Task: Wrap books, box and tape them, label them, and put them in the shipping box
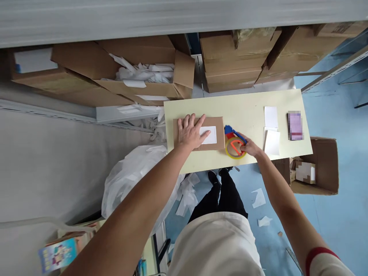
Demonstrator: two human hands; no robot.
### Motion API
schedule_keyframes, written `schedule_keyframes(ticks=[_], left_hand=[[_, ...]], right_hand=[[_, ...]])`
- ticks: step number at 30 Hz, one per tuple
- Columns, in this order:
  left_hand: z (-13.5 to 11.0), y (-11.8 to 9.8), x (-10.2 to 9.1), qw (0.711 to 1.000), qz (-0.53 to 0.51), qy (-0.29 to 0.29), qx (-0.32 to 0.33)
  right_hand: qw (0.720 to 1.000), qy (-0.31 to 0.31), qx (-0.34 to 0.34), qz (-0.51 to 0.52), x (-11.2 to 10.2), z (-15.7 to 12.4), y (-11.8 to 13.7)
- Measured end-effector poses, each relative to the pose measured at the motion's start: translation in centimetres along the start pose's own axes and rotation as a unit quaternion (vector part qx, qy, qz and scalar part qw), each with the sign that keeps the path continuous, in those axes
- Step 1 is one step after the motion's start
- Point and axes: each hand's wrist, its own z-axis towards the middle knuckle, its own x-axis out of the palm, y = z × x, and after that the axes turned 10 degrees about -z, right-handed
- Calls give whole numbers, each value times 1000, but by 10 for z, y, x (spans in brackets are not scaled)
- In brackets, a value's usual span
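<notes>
A small brown cardboard box with a white label lies flat on the pale yellow table. My left hand rests on top of it with the fingers spread, the thumb over the label. Just beyond the box's right end, my right hand grips a tape dispenser, blue and red, loaded with a roll of yellowish tape. The dispenser's blue head is close to the box's right edge; whether tape joins them I cannot tell.
White paper stacks and a blurred purple item occupy the table's right side. Large cartons stand behind. An open carton holds small boxes at lower right. A translucent plastic bag bulges at left; paper scraps litter the floor.
</notes>
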Motion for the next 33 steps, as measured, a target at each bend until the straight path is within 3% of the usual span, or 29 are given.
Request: schedule_keyframes(ticks=[6, 8, 10, 13, 15, 18, 20, 22, 25, 30, 33], left_hand=[[1, -2, 1, 1000, -5, -13, 1], [3, -5, 2, 1000, -10, -27, -11], [3, -8, 2, 998, -16, -46, -49], [1, -10, 3, 990, -47, -53, -122], [1, -11, 3, 985, -80, -44, -149], [12, -14, 2, 979, -96, -66, -167], [29, -17, -1, 984, -75, -81, -138], [50, -18, -6, 995, -55, -60, -64], [75, -17, -11, 999, -48, -23, 11], [81, -17, -11, 998, -62, -24, -12], [78, -18, -9, 997, -68, -19, -20]], right_hand=[[998, 4, 26, 48, 64, -79, -54], [997, -32, 28, 68, 85, -84, -56], [993, -67, 30, 93, 92, -72, -49], [989, -99, 21, 104, 70, -31, -21], [991, -99, 2, 86, 36, 7, 5], [997, -43, -21, 67, -18, 65, 47], [997, 19, -21, 66, -46, 96, 71], [995, 78, -27, 52, -62, 117, 86], [992, 121, -37, 23, -69, 129, 94], [994, 108, -20, 14, -70, 128, 83], [995, 99, -22, -1, -69, 109, 61]])
